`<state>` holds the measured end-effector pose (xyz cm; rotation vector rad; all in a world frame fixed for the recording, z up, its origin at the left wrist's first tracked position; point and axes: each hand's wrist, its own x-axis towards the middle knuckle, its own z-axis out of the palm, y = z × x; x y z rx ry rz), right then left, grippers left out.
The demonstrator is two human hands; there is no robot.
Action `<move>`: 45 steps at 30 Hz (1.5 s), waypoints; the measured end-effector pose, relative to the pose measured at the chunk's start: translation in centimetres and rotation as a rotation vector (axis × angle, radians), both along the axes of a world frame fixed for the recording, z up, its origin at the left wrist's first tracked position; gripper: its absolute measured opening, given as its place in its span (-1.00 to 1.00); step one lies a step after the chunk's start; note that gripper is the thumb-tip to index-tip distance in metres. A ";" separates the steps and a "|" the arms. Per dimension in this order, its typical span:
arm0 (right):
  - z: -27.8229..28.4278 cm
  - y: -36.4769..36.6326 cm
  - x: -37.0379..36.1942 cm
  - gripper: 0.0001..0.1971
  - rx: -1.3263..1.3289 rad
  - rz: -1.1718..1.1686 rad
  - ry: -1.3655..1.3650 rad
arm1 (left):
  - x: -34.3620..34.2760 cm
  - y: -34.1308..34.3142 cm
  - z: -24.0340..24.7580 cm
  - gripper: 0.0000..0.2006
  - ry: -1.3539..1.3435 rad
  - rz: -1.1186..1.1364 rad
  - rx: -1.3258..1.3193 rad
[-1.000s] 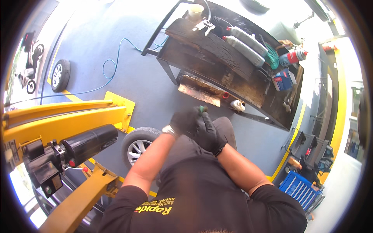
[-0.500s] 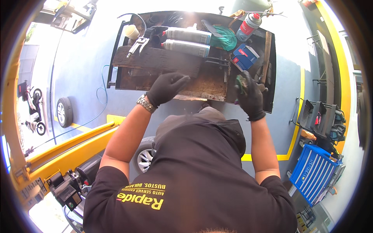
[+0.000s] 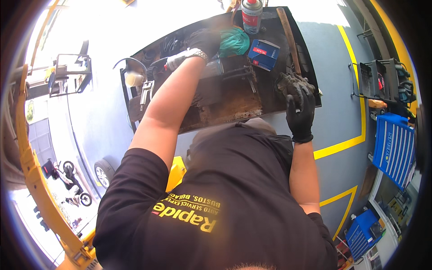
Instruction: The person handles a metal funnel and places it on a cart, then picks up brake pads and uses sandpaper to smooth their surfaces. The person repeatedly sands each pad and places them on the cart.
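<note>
My left hand (image 3: 203,39), in a black glove with a wristwatch, reaches across the dark rusty cart top (image 3: 225,105) to its far side. It lies blurred beside a teal rag (image 3: 235,41); I cannot see whether it grips anything. My right hand (image 3: 300,112), also black-gloved, is at the cart's right edge with its fingers curled against a crumpled pair of dirty grey gloves (image 3: 291,82). A blue box (image 3: 263,54), a spray can (image 3: 251,12) and a long wooden handle (image 3: 289,39) lie beyond it. A silver tube (image 3: 215,67) shows under my left forearm.
A white cup (image 3: 133,79) and a metal tool (image 3: 145,92) sit at the cart's left end. A blue tool chest (image 3: 396,148) and a dark rack (image 3: 375,81) stand to the right, past yellow floor lines (image 3: 342,144). A yellow lift arm (image 3: 31,171), a car wheel (image 3: 104,173) and a motorbike (image 3: 67,177) are on the left.
The cart now fills the view from closer. My left hand has stretched farther out to the teal rag. My right hand has come down to the cart's right edge by the grey gloves.
</note>
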<state>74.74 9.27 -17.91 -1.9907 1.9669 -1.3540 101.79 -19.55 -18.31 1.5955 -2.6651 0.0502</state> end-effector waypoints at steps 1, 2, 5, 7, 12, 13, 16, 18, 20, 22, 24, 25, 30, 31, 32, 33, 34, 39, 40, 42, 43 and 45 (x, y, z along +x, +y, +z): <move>-0.1 1.4 1.1 -0.58 0.065 -0.006 -0.143 | 1.1 0.0 0.1 -0.77 0.146 -0.029 -0.098; -0.3 2.6 2.0 -0.56 0.118 -0.029 -0.284 | 1.2 1.1 1.6 -0.77 0.276 -0.072 -0.100; 3.1 0.8 7.1 -0.43 0.022 0.098 -0.168 | 5.9 5.6 2.7 -0.72 0.571 -0.271 -0.072; 5.9 -1.9 11.9 -0.38 0.073 0.095 -0.063 | 6.8 11.3 4.3 -0.76 0.957 -0.246 0.256; 6.1 -6.0 17.5 -0.43 0.236 0.285 -0.201 | 11.0 16.4 7.0 -0.75 1.499 -0.037 0.805; 6.6 -6.2 18.0 -0.46 0.319 0.381 -0.263 | 12.0 16.5 7.1 -0.75 1.566 0.013 0.887; 6.0 -5.6 20.2 -0.57 0.352 0.541 -0.410 | 13.3 17.1 7.6 -0.72 1.677 0.244 1.014; 6.0 -5.4 21.3 -0.62 0.409 0.599 -0.439 | 13.9 18.2 9.5 -0.67 1.521 0.328 1.071; 5.6 -5.3 22.3 -0.64 0.432 0.646 -0.459 | 14.7 18.9 9.4 -0.63 1.450 0.367 1.066; 4.7 -5.1 23.0 -0.63 0.425 0.674 -0.478 | 15.8 19.7 6.4 -0.61 1.456 0.362 1.013; 4.3 -4.9 23.2 -0.63 0.562 0.687 -0.581 | 16.6 19.9 4.4 -0.56 1.503 0.331 0.998; 4.3 -4.7 23.4 -0.63 0.632 0.690 -0.633 | 17.1 19.9 3.7 -0.53 1.523 0.315 0.992; 5.3 -4.2 23.4 -0.64 0.887 0.643 -0.947 | 17.4 20.0 3.0 -0.32 1.617 0.358 1.192; 5.6 -4.1 23.4 -0.64 0.911 0.613 -0.994 | 17.4 19.8 3.2 -0.27 1.657 0.363 1.246; 5.3 -4.0 23.2 -0.63 0.863 0.600 -0.969 | 17.0 19.8 3.8 -0.25 1.671 0.383 1.244; 4.1 -3.9 23.0 -0.61 0.812 0.579 -0.944 | 16.7 20.0 4.7 -0.24 1.682 0.398 1.251; 3.3 -3.8 22.6 -0.60 0.762 0.556 -0.918 | 16.4 20.1 5.6 -0.23 1.691 0.413 1.260; 3.5 -3.3 22.4 -0.53 0.751 0.628 -1.072 | 16.2 19.8 6.3 -0.26 1.641 0.216 1.340; 4.1 -3.2 22.4 -0.52 0.716 0.641 -1.114 | 16.2 19.8 5.5 -0.27 1.630 0.202 1.384; 5.2 -3.2 22.1 -0.46 0.730 0.601 -1.070 | 16.3 19.7 5.5 -0.34 1.578 0.107 1.380; 5.5 -3.1 21.9 -0.43 0.739 0.582 -1.048 | 16.1 19.6 5.5 -0.37 1.554 0.061 1.376; 5.3 -2.9 21.6 -0.40 0.721 0.599 -1.061 | 15.6 19.8 5.6 -0.35 1.579 0.053 1.443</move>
